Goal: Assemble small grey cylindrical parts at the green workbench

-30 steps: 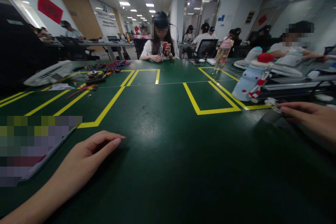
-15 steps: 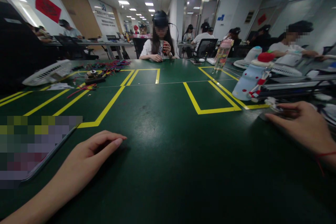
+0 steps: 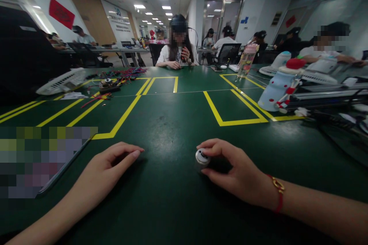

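At the far left of the reach, a flat slab (image 3: 54,164) with a blurred-out face and a thin, hard edge lies just beside the left forearm. The left hand (image 3: 107,168) rests over the table (image 3: 166,206), its thumb and index tips together, with nothing showing between them. Its fingertips point to the right, toward a small metal cylinder (image 3: 201,161), which sits well apart from them across bare dark green.

The metal cylinder stands at the left end of the right hand (image 3: 237,170), pinched between the thumb on the near side and the fingers on the far side, while the palm stays off to its right. The right hand is plainly the nearer one. The piece's long axis runs close to upright, its round end face turned up; the base is too dark to tell whether it touches the table.

The cylinder looks smooth, dull silver, with dark holes in its end face. The table has a faintly scuffed sheen, crossed by matte yellow tape (image 3: 243,121). Farther right come a red cord bracelet (image 3: 278,195) with a gold-coloured fitting and, beyond it, a rounded pale blue bottle (image 3: 270,92) with red spots.
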Demonstrator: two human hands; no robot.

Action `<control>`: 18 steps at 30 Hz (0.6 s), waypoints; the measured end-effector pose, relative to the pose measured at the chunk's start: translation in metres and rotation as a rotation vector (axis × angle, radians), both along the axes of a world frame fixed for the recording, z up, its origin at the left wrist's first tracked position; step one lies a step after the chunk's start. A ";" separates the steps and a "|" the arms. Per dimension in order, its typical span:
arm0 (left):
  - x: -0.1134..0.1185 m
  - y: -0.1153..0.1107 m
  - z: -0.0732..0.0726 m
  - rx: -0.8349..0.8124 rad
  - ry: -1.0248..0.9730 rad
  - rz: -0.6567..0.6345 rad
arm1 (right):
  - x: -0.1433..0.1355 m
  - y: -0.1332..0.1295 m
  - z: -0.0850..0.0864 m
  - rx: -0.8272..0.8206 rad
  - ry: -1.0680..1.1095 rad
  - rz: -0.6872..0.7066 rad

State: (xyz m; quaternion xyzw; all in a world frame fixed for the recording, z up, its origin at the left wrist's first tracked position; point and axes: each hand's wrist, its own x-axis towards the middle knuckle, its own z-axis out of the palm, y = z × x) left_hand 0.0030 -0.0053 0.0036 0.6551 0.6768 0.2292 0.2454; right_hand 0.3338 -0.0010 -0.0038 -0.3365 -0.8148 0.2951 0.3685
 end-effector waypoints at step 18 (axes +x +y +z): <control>0.114 0.008 0.032 0.151 -0.272 -0.332 | 0.000 0.000 0.000 -0.182 -0.014 -0.086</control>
